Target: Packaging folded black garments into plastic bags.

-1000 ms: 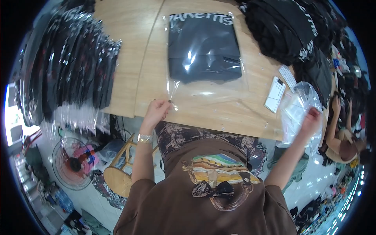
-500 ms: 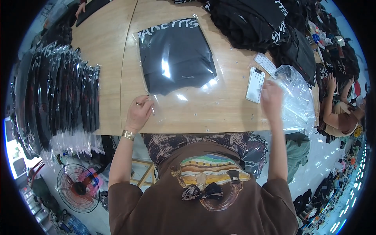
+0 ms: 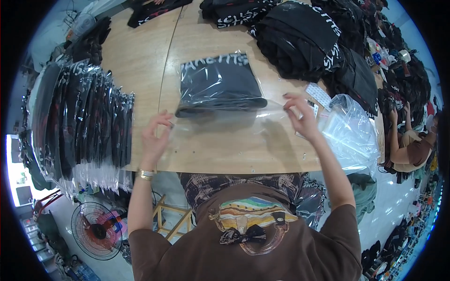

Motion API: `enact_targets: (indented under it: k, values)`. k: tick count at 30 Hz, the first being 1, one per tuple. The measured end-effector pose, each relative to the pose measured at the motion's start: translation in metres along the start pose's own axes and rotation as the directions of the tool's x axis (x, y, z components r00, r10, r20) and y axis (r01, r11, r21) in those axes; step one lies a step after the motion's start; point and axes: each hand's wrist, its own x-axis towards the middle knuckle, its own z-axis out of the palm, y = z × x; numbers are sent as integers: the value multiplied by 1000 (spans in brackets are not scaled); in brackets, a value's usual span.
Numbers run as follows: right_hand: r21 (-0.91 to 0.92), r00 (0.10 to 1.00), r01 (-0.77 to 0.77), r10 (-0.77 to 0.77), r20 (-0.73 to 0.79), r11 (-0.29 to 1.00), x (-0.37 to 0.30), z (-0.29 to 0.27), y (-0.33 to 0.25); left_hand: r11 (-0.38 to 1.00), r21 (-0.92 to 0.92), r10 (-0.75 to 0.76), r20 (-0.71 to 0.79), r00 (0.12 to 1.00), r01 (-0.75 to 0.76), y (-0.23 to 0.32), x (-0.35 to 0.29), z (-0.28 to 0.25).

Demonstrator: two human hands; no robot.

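A folded black garment [image 3: 218, 84] with white lettering across its far end lies inside a clear plastic bag [image 3: 215, 122] on the table in front of me. Its near edge looks raised and rolled into a thick fold. My left hand [image 3: 157, 133], with a bracelet at the wrist, pinches the left corner of the bag's near end. At the opposite corner, my right hand [image 3: 302, 117] is closed on the film. Between the two hands the plastic stretches across, lifted off the wood. A white sticker sheet [image 3: 313, 108] lies partly hidden behind my right hand.
Upright bagged black garments [image 3: 84, 122] line the left side. Heaped black garments [image 3: 300, 42] fill the far right. Loose clear bags [image 3: 351, 136] lie right of my hand, beside a second sticker sheet [image 3: 318, 95]. A fan [image 3: 97, 231] stands below left. Another person [image 3: 408, 136] works at far right.
My right hand has moved left from the sticker sheets to the bag's right corner. The bag's near end has come up between both hands, and the garment's near edge has folded up.
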Motion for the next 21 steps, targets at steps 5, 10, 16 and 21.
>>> enact_targets:
  k: [5,10,16,21]
  values:
    - [462,995,-92,68,69,882,84,-99,-70,943,-333,-22,-52,998,3,80,69,-73]
    - [542,941,-337,250,230,769,153,-131,-55,761,-634,-76,126,989,140,86,142,-88]
    - [646,927,-375,289,240,665,179,-135,-40,657,-749,-60,56,997,82,89,175,-86]
    - [596,998,-30,56,-25,802,141,-137,-54,755,-640,205,25,978,-142,115,135,-85]
